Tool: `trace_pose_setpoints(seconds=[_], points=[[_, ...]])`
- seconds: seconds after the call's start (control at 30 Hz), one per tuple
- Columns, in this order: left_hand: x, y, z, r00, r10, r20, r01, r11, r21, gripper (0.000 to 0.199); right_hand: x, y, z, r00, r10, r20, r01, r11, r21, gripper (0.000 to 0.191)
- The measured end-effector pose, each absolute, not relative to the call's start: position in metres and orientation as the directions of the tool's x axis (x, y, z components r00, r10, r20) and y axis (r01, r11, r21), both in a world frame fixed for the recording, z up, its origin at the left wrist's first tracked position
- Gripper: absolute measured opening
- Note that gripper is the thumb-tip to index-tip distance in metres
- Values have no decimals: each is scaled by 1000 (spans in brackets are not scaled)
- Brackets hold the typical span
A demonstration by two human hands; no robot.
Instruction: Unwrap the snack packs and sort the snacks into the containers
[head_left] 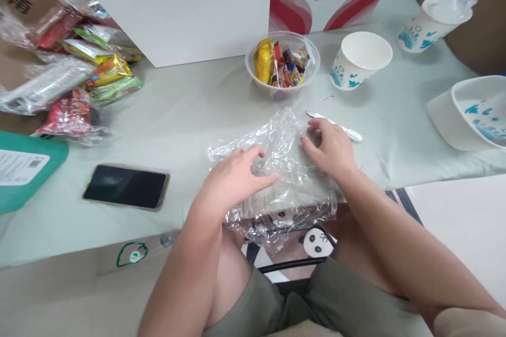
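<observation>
A crumpled clear plastic bag lies spread at the table's front edge, its lower part hanging over my lap. My left hand is at the bag's left side, thumb and fingers apart in a curved shape, with nothing held between them. Over the bag's right side is my right hand, also with thumb and fingers apart. Right behind its fingers lies a slim white-handled utility knife, which the hand does not grip. Whether the fingertips press on the plastic I cannot tell.
Behind the bag stand a clear bowl of wrapped snacks and a paper cup. Another cup holds crumpled plastic; a white container is at right. Leftward are a phone, snack packets and a green container. White box behind.
</observation>
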State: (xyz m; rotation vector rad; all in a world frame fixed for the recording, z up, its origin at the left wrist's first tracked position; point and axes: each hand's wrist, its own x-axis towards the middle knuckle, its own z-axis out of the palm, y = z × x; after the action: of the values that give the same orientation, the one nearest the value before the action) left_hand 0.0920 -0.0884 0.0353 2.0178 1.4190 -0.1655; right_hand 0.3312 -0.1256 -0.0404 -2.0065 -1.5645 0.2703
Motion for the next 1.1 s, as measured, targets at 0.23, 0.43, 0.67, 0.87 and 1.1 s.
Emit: trace_pose_setpoints(seconds=[0.23, 0.43, 0.67, 0.87, 1.1], points=[[95, -53, 16, 275, 961, 11, 637, -191, 747, 14, 326, -117, -46, 129, 967, 221, 834, 15, -551, 25], [96, -30, 0, 455, 886, -93, 723, -307, 619, 33, 320, -119, -36, -54, 945, 323, 767, 246, -593, 16], [84, -31, -7, 230, 971, -71, 624, -91, 776, 7, 327, -117, -32, 89, 874, 478, 677, 299, -672, 11], [88, -29, -8, 363, 913, -188, 634, -94, 768, 23, 326, -119, -32, 142, 889, 436, 640, 253, -725, 13], [76, -22, -11, 30, 999, -40, 566, 16, 824, 9, 338, -126, -36, 291, 913, 286, 603, 57, -796, 35]])
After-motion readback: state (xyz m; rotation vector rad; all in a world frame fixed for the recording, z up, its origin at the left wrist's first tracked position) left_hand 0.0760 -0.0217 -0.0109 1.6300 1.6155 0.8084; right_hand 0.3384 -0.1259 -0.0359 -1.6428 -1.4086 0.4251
